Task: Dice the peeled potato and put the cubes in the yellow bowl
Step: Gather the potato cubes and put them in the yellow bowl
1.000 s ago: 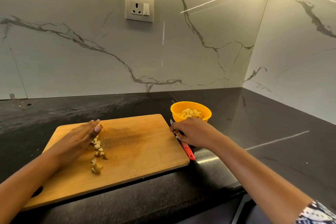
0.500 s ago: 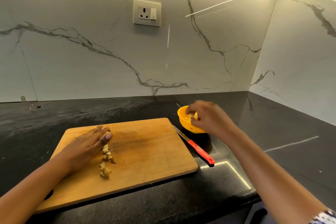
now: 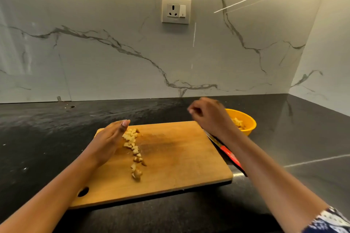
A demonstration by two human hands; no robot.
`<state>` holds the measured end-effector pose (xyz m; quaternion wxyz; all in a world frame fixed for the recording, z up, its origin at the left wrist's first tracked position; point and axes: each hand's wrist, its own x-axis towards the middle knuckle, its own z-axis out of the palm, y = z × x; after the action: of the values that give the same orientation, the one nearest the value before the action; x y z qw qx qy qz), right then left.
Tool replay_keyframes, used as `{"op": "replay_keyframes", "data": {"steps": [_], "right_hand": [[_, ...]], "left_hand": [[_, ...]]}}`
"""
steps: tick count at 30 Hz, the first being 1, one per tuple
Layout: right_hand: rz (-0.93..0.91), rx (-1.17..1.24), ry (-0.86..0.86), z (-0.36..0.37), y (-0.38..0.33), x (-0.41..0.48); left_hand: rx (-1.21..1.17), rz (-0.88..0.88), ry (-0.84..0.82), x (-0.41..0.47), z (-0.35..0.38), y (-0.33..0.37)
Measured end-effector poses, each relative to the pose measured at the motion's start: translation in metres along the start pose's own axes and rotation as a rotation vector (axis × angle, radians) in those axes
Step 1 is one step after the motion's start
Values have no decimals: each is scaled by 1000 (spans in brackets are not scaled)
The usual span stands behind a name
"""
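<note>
A row of potato cubes (image 3: 134, 149) lies on the wooden cutting board (image 3: 170, 161). My left hand (image 3: 109, 140) stands flat on edge against the left side of that row, fingers straight and together, holding nothing. My right hand (image 3: 208, 117) hovers blurred above the board's far right corner, fingers curled; whether it holds anything is unclear. Behind it the yellow bowl (image 3: 246, 125) sits on the counter with potato cubes (image 3: 237, 122) inside, partly hidden by my wrist. A red-handled knife (image 3: 227, 154) lies on the counter along the board's right edge, under my right forearm.
The black stone counter (image 3: 56, 138) runs to a marble backsplash with a wall socket (image 3: 176, 10). A second marble wall closes the corner on the right. The counter's front edge lies just below the board.
My right hand let go of the knife, reached over the bowl, and has now drawn back left toward the board. The left hand stays against the cubes. The camera view shifted.
</note>
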<state>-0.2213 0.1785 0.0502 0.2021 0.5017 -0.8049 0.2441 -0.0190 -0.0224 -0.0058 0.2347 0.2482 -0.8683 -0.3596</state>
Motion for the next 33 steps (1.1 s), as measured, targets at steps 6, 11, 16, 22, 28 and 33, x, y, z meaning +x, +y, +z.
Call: {"op": "replay_keyframes", "data": {"steps": [6, 11, 16, 22, 28, 33], "right_hand": [[-64, 396, -546, 76, -68, 42], [-66, 448, -718, 118, -101, 60], [-150, 393, -726, 111, -98, 43], [-281, 397, -774, 66, -77, -1], [-162, 559, -705, 61, -79, -3], [-500, 115, -647, 73, -110, -14]], "left_hand": [[-8, -145, 91, 6, -15, -19], [-109, -193, 111, 10, -18, -27], [97, -210, 48, 11, -13, -34], [275, -231, -27, 11, -11, -29], [158, -232, -16, 9, -16, -27], [-93, -174, 118, 1, -29, -24]]}}
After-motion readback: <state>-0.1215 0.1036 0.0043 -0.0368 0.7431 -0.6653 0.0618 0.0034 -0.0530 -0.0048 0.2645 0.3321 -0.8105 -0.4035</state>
